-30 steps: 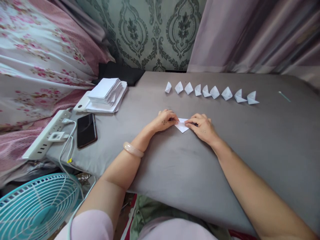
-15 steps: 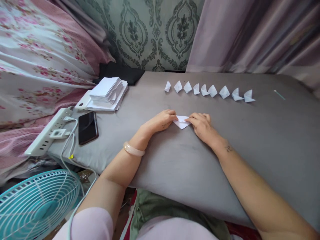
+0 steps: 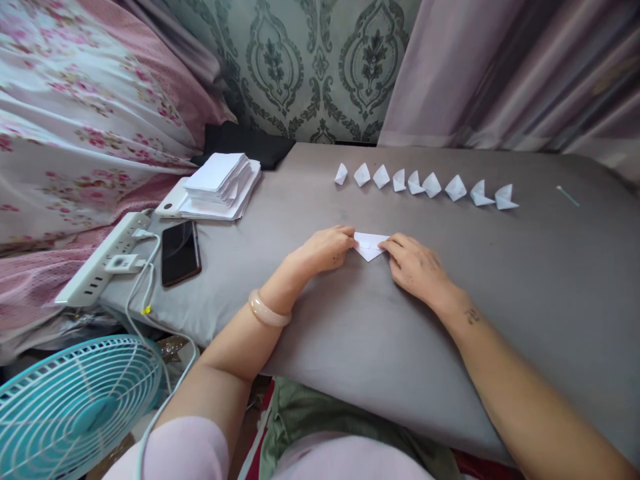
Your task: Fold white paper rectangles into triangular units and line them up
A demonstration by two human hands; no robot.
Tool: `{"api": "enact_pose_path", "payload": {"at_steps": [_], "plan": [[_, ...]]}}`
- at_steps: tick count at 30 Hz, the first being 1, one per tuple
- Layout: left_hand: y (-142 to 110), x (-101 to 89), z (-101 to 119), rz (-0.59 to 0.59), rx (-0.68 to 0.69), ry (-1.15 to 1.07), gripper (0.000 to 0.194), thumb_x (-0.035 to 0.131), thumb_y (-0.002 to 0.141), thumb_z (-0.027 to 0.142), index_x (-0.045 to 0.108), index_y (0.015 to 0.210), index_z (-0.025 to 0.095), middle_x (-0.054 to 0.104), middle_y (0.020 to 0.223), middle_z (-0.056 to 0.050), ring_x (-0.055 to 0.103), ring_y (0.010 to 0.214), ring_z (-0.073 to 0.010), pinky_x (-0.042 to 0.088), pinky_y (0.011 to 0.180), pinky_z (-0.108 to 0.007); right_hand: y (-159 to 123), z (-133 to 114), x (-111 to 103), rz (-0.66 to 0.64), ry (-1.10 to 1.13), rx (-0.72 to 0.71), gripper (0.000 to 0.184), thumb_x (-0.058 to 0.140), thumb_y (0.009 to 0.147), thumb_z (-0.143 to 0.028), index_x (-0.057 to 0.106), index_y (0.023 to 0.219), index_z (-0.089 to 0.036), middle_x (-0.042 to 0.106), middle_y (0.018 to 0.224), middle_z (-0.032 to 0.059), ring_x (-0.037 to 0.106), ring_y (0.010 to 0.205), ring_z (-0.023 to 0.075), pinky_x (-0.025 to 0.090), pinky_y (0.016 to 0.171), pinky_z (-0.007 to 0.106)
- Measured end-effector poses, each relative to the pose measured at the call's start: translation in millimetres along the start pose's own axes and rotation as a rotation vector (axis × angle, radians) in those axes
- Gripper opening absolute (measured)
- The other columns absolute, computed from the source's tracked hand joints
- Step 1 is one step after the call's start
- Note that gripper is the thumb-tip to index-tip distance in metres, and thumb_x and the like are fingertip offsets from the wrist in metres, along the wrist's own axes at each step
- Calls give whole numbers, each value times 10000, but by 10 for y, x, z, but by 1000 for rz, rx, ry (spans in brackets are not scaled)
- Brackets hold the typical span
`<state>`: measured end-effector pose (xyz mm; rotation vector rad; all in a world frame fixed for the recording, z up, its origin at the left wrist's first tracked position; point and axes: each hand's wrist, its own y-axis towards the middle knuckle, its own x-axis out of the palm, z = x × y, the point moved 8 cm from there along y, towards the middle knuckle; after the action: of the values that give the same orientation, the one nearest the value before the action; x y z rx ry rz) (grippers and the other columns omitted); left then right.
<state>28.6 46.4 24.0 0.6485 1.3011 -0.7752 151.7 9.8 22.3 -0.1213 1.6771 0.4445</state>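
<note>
A small sheet of white paper (image 3: 371,245), folded so that a point faces me, lies on the grey cloth-covered table (image 3: 320,320). My left hand (image 3: 332,247) pinches its left corner, fingers closed. At the right corner, my right hand (image 3: 413,262) holds the paper's edge between thumb and fingers. A crease or folded edge runs across the paper between the hands. Beyond them stands a row of several small folded white paper shapes (image 3: 455,189), some upright with pointed tops.
On the left are a stack of white paper (image 3: 217,180), a dark phone (image 3: 181,253) and a power strip (image 3: 104,259) with white cables. A turquoise fan (image 3: 90,413) stands below the table's left edge. A thin cotton-swab-like stick (image 3: 569,195) lies far right.
The view has shifted slightly, so things appear a little further right. My right hand's fingers have drawn back from the paper's upper edge to its right corner; more of the paper shows.
</note>
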Motion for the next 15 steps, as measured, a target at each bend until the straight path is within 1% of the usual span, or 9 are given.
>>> {"api": "enact_pose_path", "payload": {"at_steps": [2, 4, 7, 11, 15], "plan": [[-17, 0, 107, -41, -69, 60, 330, 421, 822, 40, 666, 1019, 142, 609, 1050, -116, 596, 944, -216, 460, 702, -282, 28, -70, -24, -5, -50, 40, 346, 375, 925, -172, 631, 1156, -204, 636, 986, 111, 574, 845, 236, 366, 663, 345], [-14, 20, 221, -75, -127, 137, 294, 438, 833, 37, 655, 1017, 112, 605, 1063, -140, 599, 965, -230, 466, 739, -292, 68, -166, -22, -12, -104, 70, 377, 365, 945, -235, 588, 1249, -223, 620, 929, 126, 563, 790, 239, 344, 631, 346], [9, 49, 338, -97, -193, 184, 259, 446, 856, 50, 636, 1030, 71, 605, 1040, -175, 608, 965, -260, 472, 792, -331, 115, -322, 9, -5, -145, 73, 407, 391, 937, -289, 562, 1305, -261, 595, 931, 149, 542, 784, 246, 336, 636, 350], [30, 67, 374, -109, -206, 155, 229, 464, 857, 67, 629, 1015, 55, 605, 1022, -189, 611, 977, -284, 472, 800, -350, 96, -395, 39, 3, -147, 73, 400, 389, 934, -298, 593, 1272, -236, 581, 969, 172, 519, 859, 274, 348, 665, 365], [18, 52, 300, -97, -230, 113, 222, 460, 851, 100, 647, 968, 76, 604, 1021, -172, 625, 937, -267, 476, 752, -329, 25, -323, 24, -9, -122, 82, 414, 341, 959, -323, 595, 1252, -177, 586, 1016, 171, 518, 903, 282, 359, 677, 368]]}}
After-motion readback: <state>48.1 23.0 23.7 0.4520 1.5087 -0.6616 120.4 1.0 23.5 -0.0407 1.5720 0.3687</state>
